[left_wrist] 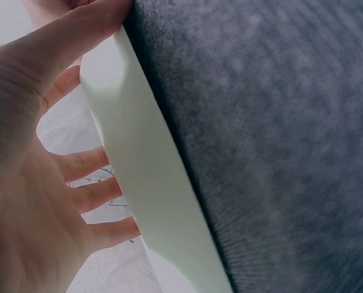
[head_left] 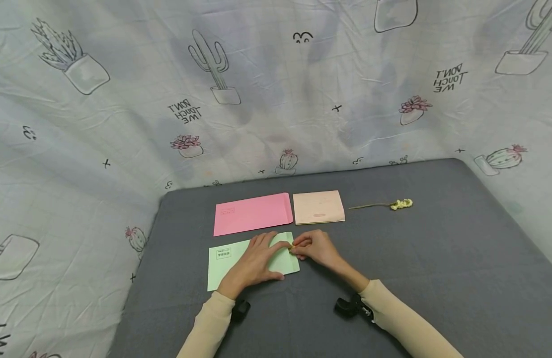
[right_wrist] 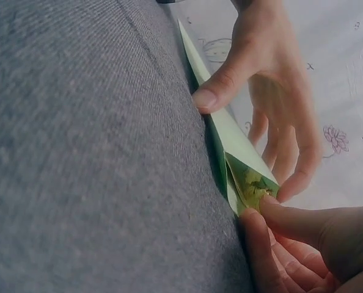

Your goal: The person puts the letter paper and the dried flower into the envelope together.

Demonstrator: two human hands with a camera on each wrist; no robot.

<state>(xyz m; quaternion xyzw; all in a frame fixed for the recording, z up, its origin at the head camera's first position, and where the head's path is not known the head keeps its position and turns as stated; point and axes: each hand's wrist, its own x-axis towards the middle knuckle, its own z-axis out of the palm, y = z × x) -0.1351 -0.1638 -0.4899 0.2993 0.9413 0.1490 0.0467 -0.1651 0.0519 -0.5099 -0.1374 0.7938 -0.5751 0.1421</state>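
A pale green envelope (head_left: 222, 271) lies on the dark grey cloth, its open end to the right. My left hand (head_left: 257, 259) spreads over it, the thumb on the near side and the index fingertip at the mouth's far edge. In the right wrist view the mouth gapes, and a small yellow flower (right_wrist: 253, 186) shows inside, its stem hidden. At that opening my right hand (head_left: 318, 247) pinches the yellow flower between thumb and index finger. The left wrist view shows the envelope's near side raised slightly off the cloth.
Behind the green envelope lies a pink envelope (head_left: 253, 215). Beside it is a peach-coloured envelope or card (head_left: 319, 208). Farther right rests a yellow flower on a thin stem (head_left: 401, 204). A white patterned curtain (head_left: 276, 99) hangs behind the table (head_left: 419, 278).
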